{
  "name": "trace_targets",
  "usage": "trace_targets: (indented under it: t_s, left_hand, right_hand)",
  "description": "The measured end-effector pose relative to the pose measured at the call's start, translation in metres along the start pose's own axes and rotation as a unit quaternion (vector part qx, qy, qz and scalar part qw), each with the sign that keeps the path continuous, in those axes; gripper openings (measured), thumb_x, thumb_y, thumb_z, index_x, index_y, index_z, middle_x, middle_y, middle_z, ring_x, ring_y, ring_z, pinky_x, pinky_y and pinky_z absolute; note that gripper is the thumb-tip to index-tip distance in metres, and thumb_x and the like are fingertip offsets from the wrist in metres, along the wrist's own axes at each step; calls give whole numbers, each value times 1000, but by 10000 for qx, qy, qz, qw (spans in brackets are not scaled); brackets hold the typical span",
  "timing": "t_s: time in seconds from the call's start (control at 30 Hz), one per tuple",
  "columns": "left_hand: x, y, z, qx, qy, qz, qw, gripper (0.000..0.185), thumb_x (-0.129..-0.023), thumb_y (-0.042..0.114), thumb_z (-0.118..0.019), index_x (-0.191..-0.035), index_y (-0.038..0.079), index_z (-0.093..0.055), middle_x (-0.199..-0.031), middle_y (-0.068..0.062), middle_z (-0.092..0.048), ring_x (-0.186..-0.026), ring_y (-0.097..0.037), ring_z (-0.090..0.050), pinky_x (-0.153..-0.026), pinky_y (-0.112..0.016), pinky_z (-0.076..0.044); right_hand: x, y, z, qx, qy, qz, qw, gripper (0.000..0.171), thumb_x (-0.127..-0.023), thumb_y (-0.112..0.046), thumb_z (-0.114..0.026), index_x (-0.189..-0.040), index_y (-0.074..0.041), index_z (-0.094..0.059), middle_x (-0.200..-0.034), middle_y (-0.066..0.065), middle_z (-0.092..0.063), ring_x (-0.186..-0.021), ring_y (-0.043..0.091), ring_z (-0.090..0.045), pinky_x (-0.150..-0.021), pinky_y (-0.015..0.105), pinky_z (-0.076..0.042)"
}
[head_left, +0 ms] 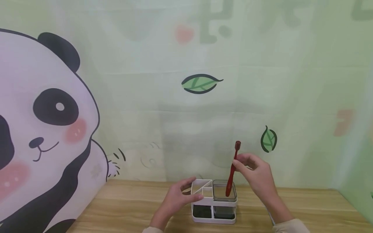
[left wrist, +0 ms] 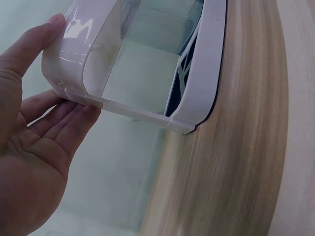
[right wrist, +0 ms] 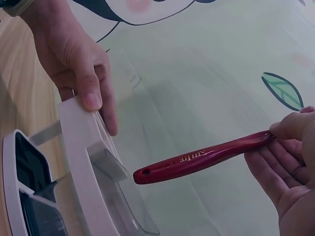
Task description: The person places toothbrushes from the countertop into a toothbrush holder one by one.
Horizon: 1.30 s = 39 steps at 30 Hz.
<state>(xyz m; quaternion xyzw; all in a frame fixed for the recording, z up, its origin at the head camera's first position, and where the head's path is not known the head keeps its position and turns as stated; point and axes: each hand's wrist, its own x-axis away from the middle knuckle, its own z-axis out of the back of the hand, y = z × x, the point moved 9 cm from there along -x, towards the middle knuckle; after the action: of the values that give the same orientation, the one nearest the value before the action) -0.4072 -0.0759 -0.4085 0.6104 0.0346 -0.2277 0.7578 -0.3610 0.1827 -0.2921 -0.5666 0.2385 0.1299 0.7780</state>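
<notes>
A red toothbrush (head_left: pixel 230 181) is pinched between the thumb and fingers of my right hand (head_left: pixel 258 174). Its bristle head points up, and the handle's lower end overlaps the mouth of a clear cup (head_left: pixel 224 199). The right wrist view shows the handle end, with a small hole and gold lettering, close beside the cup. That cup sits in the right side of a white toothbrush holder (head_left: pixel 214 221), whose left side has a divided top. My left hand (head_left: pixel 177 195) grips this left side, thumb on the front and fingers round the back.
The holder stands on a wood-grain table (head_left: pixel 131 200). Close behind it hangs a pale green cloth backdrop (head_left: pixel 131 97) printed with leaves and a large panda (head_left: pixel 43 129). A thin pale strip lies by the right forearm.
</notes>
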Motion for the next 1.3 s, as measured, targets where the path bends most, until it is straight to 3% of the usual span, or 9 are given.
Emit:
trace_targets:
  t_s: [0.27,0.6,0.93,1.3]
  left_hand:
    - [0,-1,0,-48,-25,180,9998,75,-86,23,-92,-148,-4,-58,-146,-27,-59,-129,-45,-62,-101,-51,-56]
    - [1,-2,2,-78,-9,304,9995,72,-87,23,-91,-148,1,-60,-146,-24,-60,-130,-45,-62,-101,-53,-56]
    - [1,0,2,-112,-15,233,9997,72,-87,24,-91,-147,0,-60,-145,-24,-61,-129,-44,-62,-101,-52,-56]
    - [2,2,3,-208,-45,246,9995,71,-88,26,-90,-149,2,-60,-146,-21,-62,-132,-43,-60,-104,-54,-54]
  right_hand:
    - [-6,-3,-19,-239,-94,-1,9997,28,-102,-22,-76,-118,-1,-71,-109,10,-76,-96,15,-75,-94,22,-55]
    - [-12,-8,-45,-189,-281,198,9992,23,-101,-21,-76,-114,-3,-73,-105,9,-77,-100,23,-75,-104,56,-54]
    - [-16,-2,-66,-173,-588,123,9980,18,-101,-18,-77,-112,-5,-73,-101,6,-76,-91,21,-75,-101,56,-56]
    - [-13,7,-84,-78,-881,105,9960,15,-99,-14,-78,-110,-5,-74,-100,4,-77,-99,22,-72,-90,38,-60]
